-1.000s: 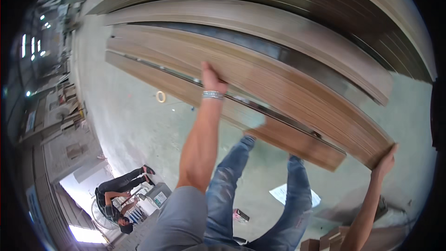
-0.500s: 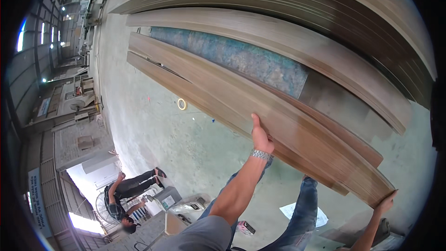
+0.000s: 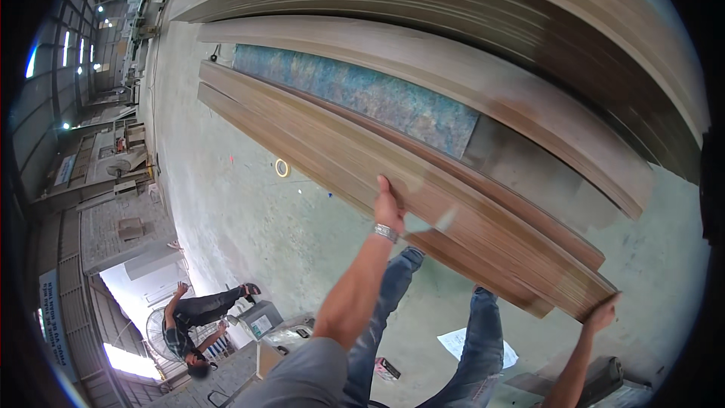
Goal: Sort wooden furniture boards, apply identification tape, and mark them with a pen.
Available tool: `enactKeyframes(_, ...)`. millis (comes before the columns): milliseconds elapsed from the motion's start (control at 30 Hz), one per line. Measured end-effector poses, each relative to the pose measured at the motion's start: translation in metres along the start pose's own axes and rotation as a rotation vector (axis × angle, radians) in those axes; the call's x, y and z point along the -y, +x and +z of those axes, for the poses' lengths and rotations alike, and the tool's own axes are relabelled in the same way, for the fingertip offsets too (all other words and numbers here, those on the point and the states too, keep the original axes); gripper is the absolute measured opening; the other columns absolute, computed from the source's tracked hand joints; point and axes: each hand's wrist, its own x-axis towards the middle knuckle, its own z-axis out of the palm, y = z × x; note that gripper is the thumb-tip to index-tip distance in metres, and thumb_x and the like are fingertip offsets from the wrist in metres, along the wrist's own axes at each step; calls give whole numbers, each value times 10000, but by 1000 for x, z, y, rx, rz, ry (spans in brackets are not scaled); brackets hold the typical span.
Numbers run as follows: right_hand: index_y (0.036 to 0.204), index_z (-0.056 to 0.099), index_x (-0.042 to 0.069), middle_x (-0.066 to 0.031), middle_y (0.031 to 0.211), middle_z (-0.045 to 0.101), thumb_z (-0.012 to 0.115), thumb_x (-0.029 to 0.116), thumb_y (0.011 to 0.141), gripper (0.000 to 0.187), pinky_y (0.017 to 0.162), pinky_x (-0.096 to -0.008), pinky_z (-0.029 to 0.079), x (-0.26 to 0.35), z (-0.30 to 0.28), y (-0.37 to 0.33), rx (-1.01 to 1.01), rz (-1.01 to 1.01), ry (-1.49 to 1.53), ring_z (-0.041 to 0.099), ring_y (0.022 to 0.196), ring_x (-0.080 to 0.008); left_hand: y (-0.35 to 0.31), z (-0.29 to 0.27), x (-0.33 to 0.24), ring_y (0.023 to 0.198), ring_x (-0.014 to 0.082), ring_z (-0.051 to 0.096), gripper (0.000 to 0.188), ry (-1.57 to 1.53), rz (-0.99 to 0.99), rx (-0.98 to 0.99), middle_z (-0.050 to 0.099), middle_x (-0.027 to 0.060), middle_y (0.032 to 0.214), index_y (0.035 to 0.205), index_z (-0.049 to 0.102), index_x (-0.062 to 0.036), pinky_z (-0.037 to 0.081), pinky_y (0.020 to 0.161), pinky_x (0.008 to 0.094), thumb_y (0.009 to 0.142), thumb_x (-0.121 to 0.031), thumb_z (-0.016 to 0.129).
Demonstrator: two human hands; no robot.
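Note:
A long brown wooden board point(image 3: 332, 134) stretches from the far left to the near right. My left hand point(image 3: 389, 208), with a metal watch at the wrist, grips its near edge around mid-length. The thumb lies on top and the other fingers are hidden. My right hand point(image 3: 603, 313) is closed on the board's right end, at the corner. Another wooden board point(image 3: 483, 278) shows along the near side, below the held one. A narrow brown strip point(image 3: 555, 234) runs along the far side.
Beyond lies a blue mottled panel point(image 3: 355, 94), then a wooden board point(image 3: 445, 75) and a tall stack of boards point(image 3: 453, 1). A tape roll point(image 3: 282, 168) and a paper sheet point(image 3: 453, 344) are on the floor. A person point(image 3: 192, 329) is at the lower left, near a fan.
The dark gap between the held board and the board below it, at the far left end, has narrowed. Both hands keep their grip, and the whole view has shifted slightly.

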Motion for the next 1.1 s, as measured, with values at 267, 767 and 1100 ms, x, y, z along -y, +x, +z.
enactKeyframes(267, 1354, 569, -66, -250, 1392, 580, 600, 318, 1016, 511, 1133, -429, 379, 63, 18, -103, 13, -438, 202, 523, 1332, -364, -112, -25, -8, 644, 218, 686, 390, 1292, 509, 562, 687, 128, 726, 965, 721, -55, 547, 636, 366, 949, -440, 656)
enactKeyframes(767, 1010, 735, 76, -180, 845, 722, 655, 271, 887, 245, 698, -466, 547, -47, -35, -351, 713, -759, -358, 712, 778, -365, -235, -266, 130, 922, 331, 702, 300, 1180, 261, 944, 732, 127, 1002, 1065, 704, -102, 555, 823, 430, 959, -368, 615)
enactKeyframes(1100, 1159, 689, 74, -163, 893, 739, 690, 268, 933, 298, 717, -386, 570, -38, 74, -680, 1127, -860, -299, 731, 797, -322, -148, -498, 37, 764, 212, 723, 175, 577, 222, 506, 751, 108, 856, 825, 697, -37, 563, 708, 317, 834, 28, 535)
